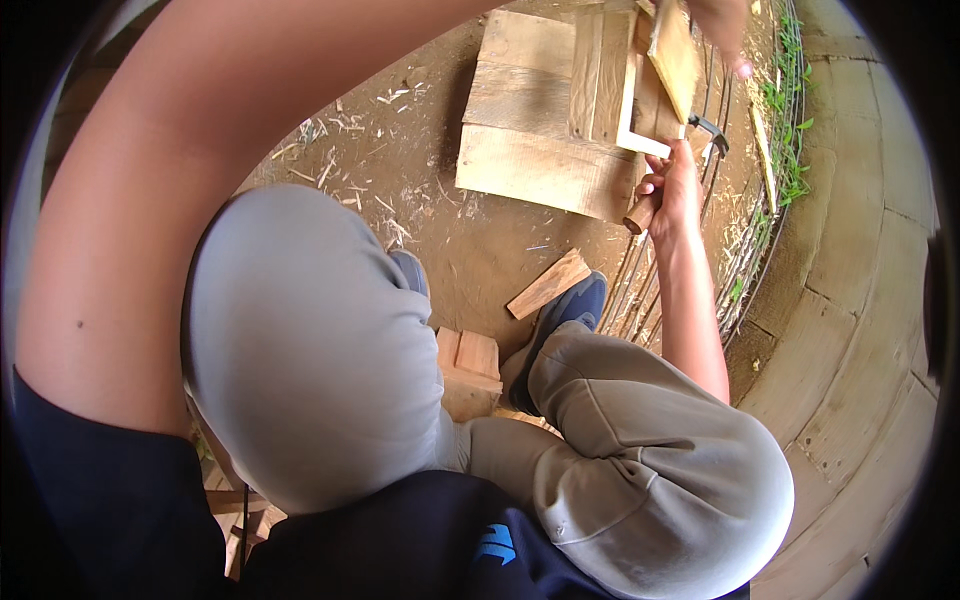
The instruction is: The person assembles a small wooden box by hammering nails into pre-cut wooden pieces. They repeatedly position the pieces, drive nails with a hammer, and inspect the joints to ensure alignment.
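Observation:
My right hand (676,192) is closed round the wooden handle (638,216) of a hammer, whose dark claw head (712,133) shows beyond the fingers. Its fingertips are close to the lower edge of a wooden frame piece (640,142); whether they touch it I cannot tell. From the left, my left arm stretches across the top of the view. Part of my left hand (722,28) shows at the upper edge, beside a pale tilted board (674,58). Blur and the picture's edge hide most of its fingers. Below both pieces lies a platform of wide planks (545,165).
A loose wood offcut (549,284) lies by my right shoe (583,303). A small wooden block (468,365) is between my legs. Wood shavings (310,150) litter the dirt floor. Long thin rods (640,285) run along a block-paved edge (850,250) with green plants (788,120).

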Demonstrator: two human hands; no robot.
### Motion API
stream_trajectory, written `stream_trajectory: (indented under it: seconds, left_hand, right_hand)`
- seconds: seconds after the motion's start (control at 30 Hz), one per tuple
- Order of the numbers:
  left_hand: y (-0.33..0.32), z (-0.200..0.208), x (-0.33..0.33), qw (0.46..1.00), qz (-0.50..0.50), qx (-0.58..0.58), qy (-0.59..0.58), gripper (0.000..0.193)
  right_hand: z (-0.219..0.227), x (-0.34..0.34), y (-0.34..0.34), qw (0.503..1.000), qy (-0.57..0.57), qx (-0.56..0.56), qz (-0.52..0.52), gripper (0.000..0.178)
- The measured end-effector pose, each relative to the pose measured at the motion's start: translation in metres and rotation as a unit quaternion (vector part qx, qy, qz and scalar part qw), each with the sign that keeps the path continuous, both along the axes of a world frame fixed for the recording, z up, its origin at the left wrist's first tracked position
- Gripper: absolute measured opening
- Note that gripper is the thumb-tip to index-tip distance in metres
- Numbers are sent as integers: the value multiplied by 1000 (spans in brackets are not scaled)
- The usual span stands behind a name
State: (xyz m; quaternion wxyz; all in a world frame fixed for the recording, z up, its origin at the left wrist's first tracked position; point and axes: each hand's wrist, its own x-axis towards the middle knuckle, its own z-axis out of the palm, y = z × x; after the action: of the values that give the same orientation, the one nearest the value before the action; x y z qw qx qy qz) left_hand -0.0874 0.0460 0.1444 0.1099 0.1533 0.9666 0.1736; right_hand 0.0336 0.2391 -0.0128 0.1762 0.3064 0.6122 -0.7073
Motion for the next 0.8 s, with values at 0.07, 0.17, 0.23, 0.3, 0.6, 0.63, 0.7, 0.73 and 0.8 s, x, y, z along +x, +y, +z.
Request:
stream_trajectory:
  seconds: [0.07,0.17,0.23,0.3,0.6,0.63,0.7,0.73,0.8]
  left_hand:
    - [3,1,-6,1000,-6,15,6,52]
    - [5,2,-12,999,-9,35,11,51]
    - [4,3,-16,999,-10,48,14,51]
    - [4,4,-17,998,-12,60,17,52]
    - [17,-6,-21,993,-14,109,34,62]
    - [19,-6,-19,990,25,138,25,67]
    - [20,-6,-19,975,77,207,-4,81]
    - [11,-3,-16,976,66,206,-5,82]
    - [6,-4,-15,976,27,215,-13,84]
  right_hand:
    - [0,2,2,1000,12,10,27,38]
    - [-7,-3,15,998,29,30,46,40]
    - [-12,-9,26,997,34,34,53,40]
    - [-14,-11,38,996,43,11,74,37]
    - [-17,-22,55,997,24,41,65,37]
    - [-14,-23,53,996,31,28,85,32]
    - [-17,-26,57,995,25,21,92,33]
    - [-15,-26,50,994,23,25,99,32]
    - [-15,-27,54,995,23,16,95,32]
